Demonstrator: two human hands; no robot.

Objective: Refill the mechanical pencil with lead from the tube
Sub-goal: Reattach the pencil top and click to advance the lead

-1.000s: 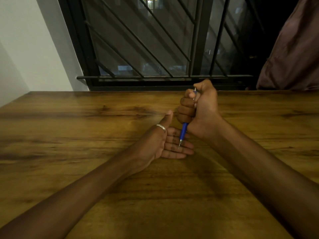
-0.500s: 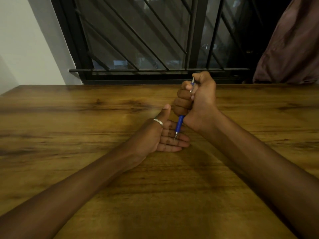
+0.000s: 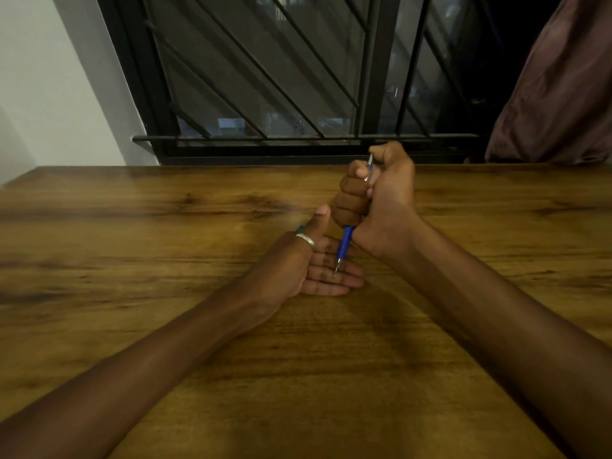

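Brown wood-grain bench [image 3: 298,376] fills the near view, with your two bare forearms laid across it and meeting at mid-bench.

Your left hand [image 3: 308,263] rests on its outer edge on the wood. The palm is turned inward, the fingers are straight and relaxed, and the thumb points up. A thin silver ring [image 3: 305,239] sits near the thumb's base. The hand grasps nothing. It reads as a catch-pad under the point.

The slim blue mechanical pencil with a metal tip [image 3: 344,243] stands nearly upright, tip down over the left fingers. Touching or just above them, cannot tell.

Just behind, your right hand [image 3: 374,197] is clenched in a fist round the pencil's barrel, thumb bent over the top end where the push button would be. A bit of metal clip shows below the thumb.

This grip suits clicking:
- the thumb pumps the button
- the fist steadies the barrel
- the open palm feels or catches whatever feeds out

You are probably either advancing lead to check the refill or clearing the pencil out. I can't settle which. The lead tube is not in view, and no loose lead shows.

Beyond the bench edge is a black metal window grille with slanted bars [image 3: 265,77] over dark glass. A dull mauve curtain [image 3: 563,87] hangs at far right and a pale wall [image 3: 49,77] is at far left.
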